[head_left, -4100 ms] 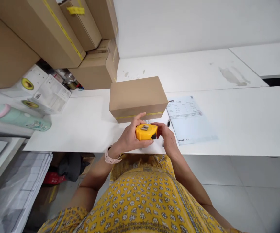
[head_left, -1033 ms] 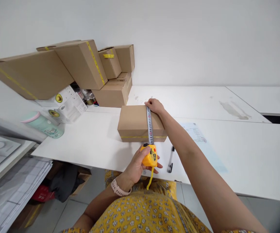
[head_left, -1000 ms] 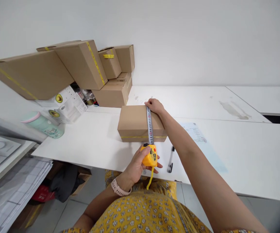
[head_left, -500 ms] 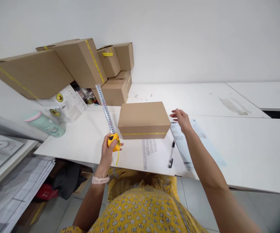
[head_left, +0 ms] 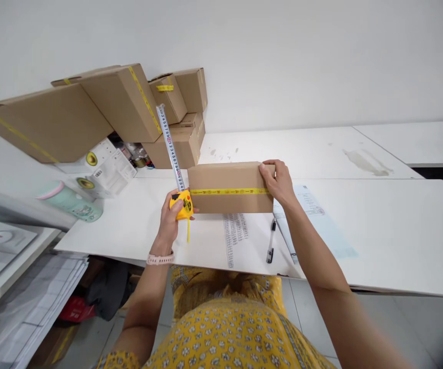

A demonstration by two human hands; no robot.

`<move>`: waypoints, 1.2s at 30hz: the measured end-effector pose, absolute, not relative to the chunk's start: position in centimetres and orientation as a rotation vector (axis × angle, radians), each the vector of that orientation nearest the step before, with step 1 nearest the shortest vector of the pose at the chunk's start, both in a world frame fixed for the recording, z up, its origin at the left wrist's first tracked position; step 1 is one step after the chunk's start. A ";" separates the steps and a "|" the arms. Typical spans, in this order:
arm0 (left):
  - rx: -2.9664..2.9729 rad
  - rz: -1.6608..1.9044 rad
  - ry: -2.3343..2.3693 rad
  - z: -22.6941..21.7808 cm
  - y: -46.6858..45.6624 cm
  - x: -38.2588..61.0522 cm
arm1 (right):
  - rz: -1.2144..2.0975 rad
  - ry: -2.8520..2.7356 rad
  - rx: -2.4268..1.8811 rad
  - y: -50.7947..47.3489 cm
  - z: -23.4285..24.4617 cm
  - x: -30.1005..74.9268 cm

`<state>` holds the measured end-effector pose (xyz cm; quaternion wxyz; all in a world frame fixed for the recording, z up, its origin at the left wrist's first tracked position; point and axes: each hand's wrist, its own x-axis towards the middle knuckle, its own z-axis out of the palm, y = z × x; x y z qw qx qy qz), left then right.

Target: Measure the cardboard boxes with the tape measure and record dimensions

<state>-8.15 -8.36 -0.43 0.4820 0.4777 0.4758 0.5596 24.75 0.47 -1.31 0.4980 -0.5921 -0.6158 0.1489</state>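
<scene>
My left hand (head_left: 170,218) is closed around a yellow tape measure (head_left: 183,205), whose numbered blade (head_left: 171,148) is pulled out and points up and away toward the stacked boxes. A yellow strap hangs below its case. The tape measure is beside the left end of a brown cardboard box (head_left: 229,179), which is tilted so its side with a yellow tape strip faces me. My right hand (head_left: 278,179) grips the box's upper right corner, thumb on the near side. The fingers behind the box are partly hidden.
In front of the box, a handwritten sheet (head_left: 236,238) and a black pen (head_left: 271,241) lie on the white table (head_left: 378,220). Blue printed papers (head_left: 317,225) are at the right. Several cardboard boxes (head_left: 121,102) are stacked at the back left, near a mint-green bottle (head_left: 71,201).
My right hand has moved left and taken hold of the box, which is now tilted with its taped side toward me. My left hand has moved up with the tape measure.
</scene>
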 end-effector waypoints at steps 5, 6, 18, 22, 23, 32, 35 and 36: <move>1.137 1.254 0.988 -1.0 -12.0 -4.6 | 0.291 -1.572 -1.274 2.2 -0.8 24.5; 1.125 1.178 0.931 -1.6 -12.7 -3.8 | 0.279 -1.594 -1.233 2.6 -0.7 24.5; 0.979 0.926 0.854 -6.8 -15.8 0.0 | -0.175 -1.864 -1.320 5.4 0.7 22.6; 0.939 0.898 0.855 -7.2 -16.4 0.4 | -0.306 -1.973 -1.356 5.4 0.6 22.2; 0.923 0.895 0.850 -7.3 -16.4 0.5 | -0.336 -1.996 -1.363 5.4 0.6 22.1; 0.917 0.886 0.874 -8.0 -16.2 1.0 | -0.465 -2.141 -1.376 5.3 0.8 22.0; 0.977 0.888 0.922 -8.4 -15.8 1.2 | -0.469 -2.152 -1.395 5.6 0.9 21.9; 0.993 0.888 0.937 -8.7 -15.6 1.3 | -0.470 -2.149 -1.403 5.7 0.9 21.8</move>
